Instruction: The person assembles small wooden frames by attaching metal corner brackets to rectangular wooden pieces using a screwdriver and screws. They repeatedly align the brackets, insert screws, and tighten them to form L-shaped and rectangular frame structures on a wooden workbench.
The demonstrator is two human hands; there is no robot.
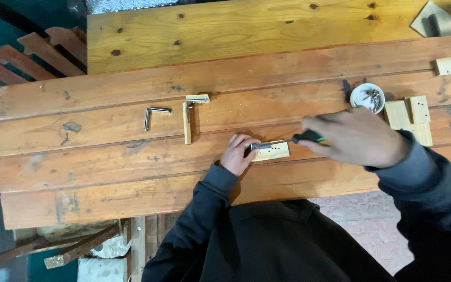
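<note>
Worn orange planks made up the workbench (105, 172), which was seen from above and ran across the whole width of the view, with a paler knotted board (236, 26) laid along its far side.

Nearest the camera, 2 dark sleeves were stretched out over the bench edge. The left hand (237, 153) was pressed down on the left end of a small wooden block (275, 152), its fingers curled over that end so that the block was pinned flat to the plank. A row of small dark holes was visible on the block's top face. The right hand (355, 137) was wrapped tightly around the black and green handle of a screwdriver (288, 141), held almost level. The metal shaft was pointed leftward, and its tip was set on the block just beside the left fingertips, so the block lay to the left of the gripping right hand, at the far end of the shaft.

Further out, a narrow wooden strip with a metal bracket (188, 117) was laid upright on the planks, and a loose L-shaped metal bracket (152, 116) was seen beside it. To the right, a small white dish of screws (367, 97) was placed next to 2 pale wooden pieces (408, 117), and 1 small wooden cube (444, 66) was set beyond them.
</note>
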